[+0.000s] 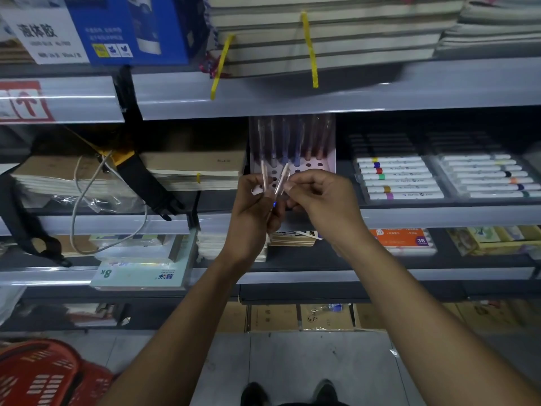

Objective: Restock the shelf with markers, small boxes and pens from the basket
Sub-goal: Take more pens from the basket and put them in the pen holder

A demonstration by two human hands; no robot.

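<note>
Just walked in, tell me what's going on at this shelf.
A person is restocking pens. The left hand holds a few clear pens, and the right hand pinches the top of one of them, right in front of a pen rack with holes on the middle shelf. Several pens already stand in the rack's back rows; the front holes are empty. Trays of markers lie to the right. A red basket sits on the floor at lower left.

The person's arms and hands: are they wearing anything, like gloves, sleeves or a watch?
Nothing visible. Both forearms are bare right to the frame's edge, with no sleeves in view. The left hand and right hand have no gloves, and no watch, ring or bracelet shows.
</note>
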